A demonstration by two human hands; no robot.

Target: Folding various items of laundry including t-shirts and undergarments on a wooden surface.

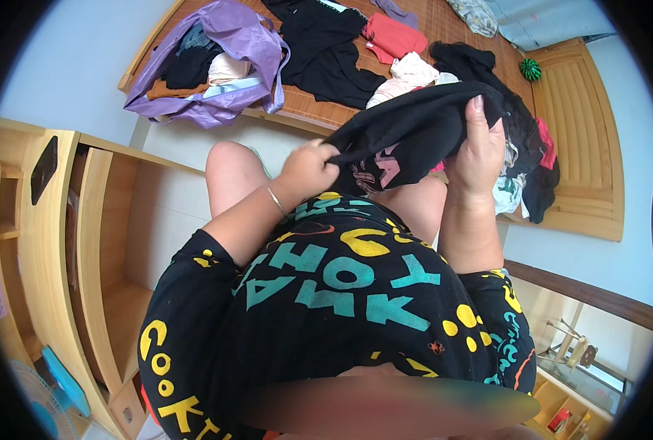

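Observation:
A black garment with a pink print (409,137) is stretched between my hands above my knees. My left hand (311,168) grips its edge with curled fingers. At the other end, my right hand (479,146) pinches it, thumb on top. Beyond it on the bed mat lie black clothes (332,60), a folded red garment (395,37) and a pale pink garment (406,77). A purple bag (222,33), open at the top, holds several folded clothes at the bed's left end. More dark, white and pink clothes (530,159) are heaped to the right, partly behind my right hand.
The wooden bed edge (288,120) runs in front of my knees. A wooden cabinet (98,247) with a dark phone or tablet (45,170) on it stands at left, near a fan (37,401). A slatted wooden headboard (590,148) and a green striped ball (530,70) are at right.

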